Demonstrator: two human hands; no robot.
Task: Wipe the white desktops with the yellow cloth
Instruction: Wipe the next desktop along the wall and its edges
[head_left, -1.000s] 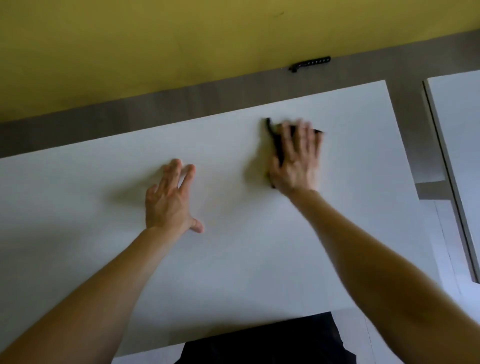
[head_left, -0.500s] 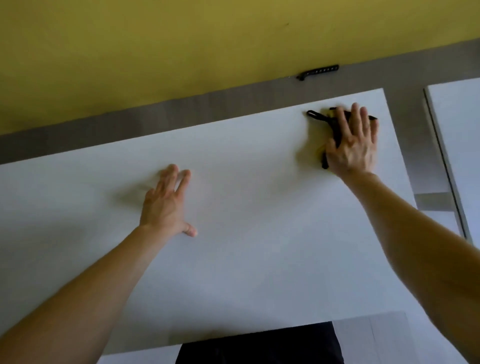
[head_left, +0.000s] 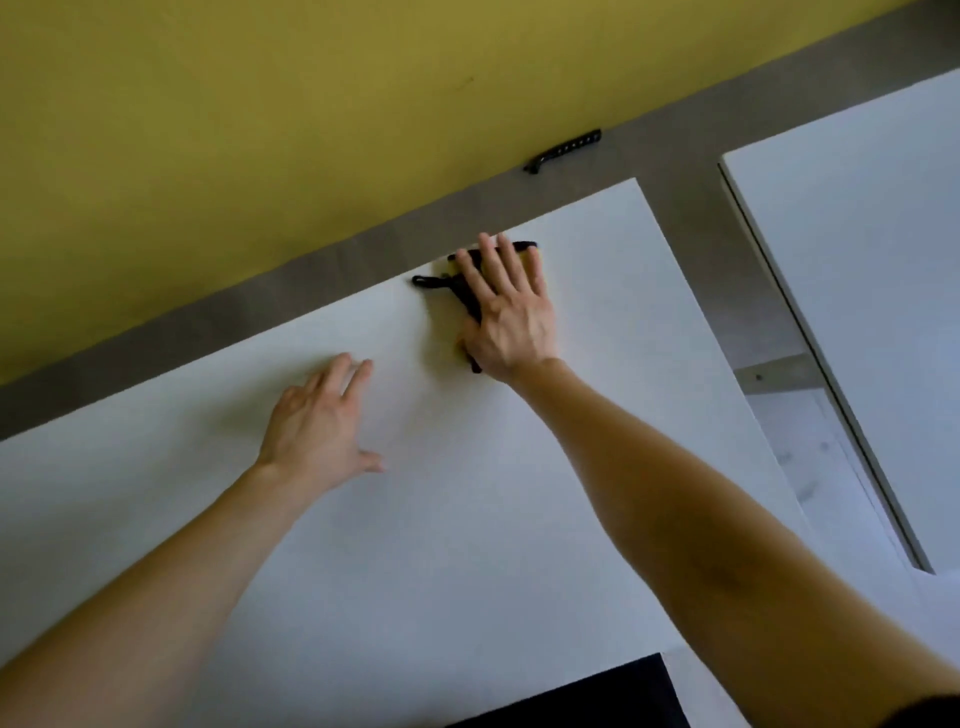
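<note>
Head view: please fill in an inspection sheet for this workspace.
Surface: white desktop; second white desktop stands apart at right.
Job's things: yellow cloth with black trim, lying near the desktop's far edge.
Clutter: nothing seen.
Hands: right hand presses the cloth with straight fingers; left hand is spread on the desktop and holds nothing.
Cables: nothing seen.
Surroundings: yellow wall, grey floor, black perforated strip by the wall.
</note>
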